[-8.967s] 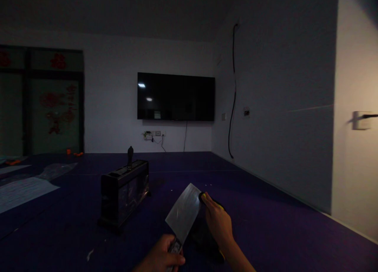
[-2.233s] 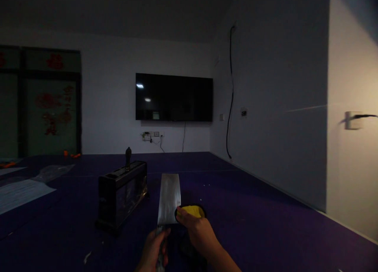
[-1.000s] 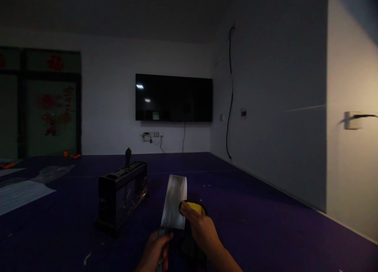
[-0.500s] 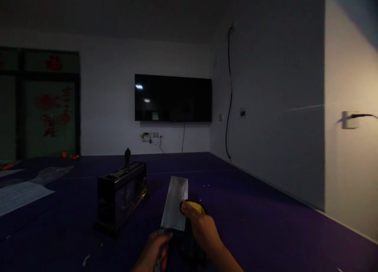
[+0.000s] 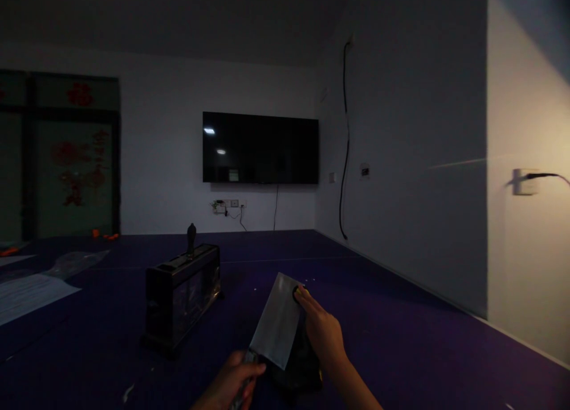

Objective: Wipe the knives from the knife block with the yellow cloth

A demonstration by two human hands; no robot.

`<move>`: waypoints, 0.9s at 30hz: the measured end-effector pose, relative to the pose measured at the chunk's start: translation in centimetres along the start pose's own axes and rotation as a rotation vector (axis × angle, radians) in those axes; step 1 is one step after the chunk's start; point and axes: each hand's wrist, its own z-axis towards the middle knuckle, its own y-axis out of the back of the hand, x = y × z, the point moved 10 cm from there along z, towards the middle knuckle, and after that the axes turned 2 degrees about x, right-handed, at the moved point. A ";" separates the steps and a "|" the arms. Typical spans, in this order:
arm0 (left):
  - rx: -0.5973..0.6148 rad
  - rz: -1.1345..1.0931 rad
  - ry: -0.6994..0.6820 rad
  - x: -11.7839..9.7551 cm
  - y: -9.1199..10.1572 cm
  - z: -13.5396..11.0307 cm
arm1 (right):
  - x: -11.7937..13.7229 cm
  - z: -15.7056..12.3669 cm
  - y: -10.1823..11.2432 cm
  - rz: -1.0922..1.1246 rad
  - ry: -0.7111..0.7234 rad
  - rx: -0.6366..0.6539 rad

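Observation:
My left hand (image 5: 234, 379) is closed around the handle of a cleaver (image 5: 278, 321). The wide grey blade points away from me and leans to the right. By the blade's far right edge, my right hand (image 5: 321, 330) has its fingers closed on a small black-and-yellow piece (image 5: 297, 293), mostly covered by the fingers. A dark object (image 5: 303, 368) with a bit of yellow sits under and beside the blade; its kind is too dark to tell. Left of the cleaver stands a black knife block (image 5: 178, 297) with one black handle (image 5: 191, 237) sticking up from its top.
The purple surface (image 5: 392, 350) reaches to the walls. White sheets (image 5: 35, 297) and clear plastic (image 5: 80, 262) lie at the left. Small orange things (image 5: 104, 236) are by the glass door. A television (image 5: 260, 148) hangs on the far wall; a black cable (image 5: 344, 142) runs down the right wall.
The cleaver has turned to the right, its blade tip moving right and slightly toward me. My right hand has moved right with the black-and-yellow piece. The left hand still grips the handle.

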 end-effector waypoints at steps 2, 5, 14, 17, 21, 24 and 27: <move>0.000 0.004 0.003 0.0 0.1 -0.2 | -0.4 0.0 0.1 -0.001 -0.013 -0.016; 0.027 0.013 -0.005 -0.4 -0.3 -0.5 | -0.7 0.0 -0.1 -0.001 -0.024 -0.026; -0.014 0.021 -0.015 -0.5 -0.4 -0.5 | -0.1 -0.1 -0.6 0.014 -0.014 -0.004; -0.038 -0.005 -0.026 -0.5 -0.1 -0.3 | 0.8 -0.2 -1.0 0.012 0.016 0.033; -0.024 -0.014 -0.070 -1.1 -0.3 -0.1 | 2.2 -0.5 -2.1 -0.004 0.058 0.118; -0.053 -0.024 -0.083 -1.3 0.0 0.1 | 3.4 -0.8 -2.7 0.007 0.101 0.167; -0.091 -0.030 -0.039 -0.9 0.5 0.5 | 4.4 -1.1 -3.1 0.019 0.142 0.192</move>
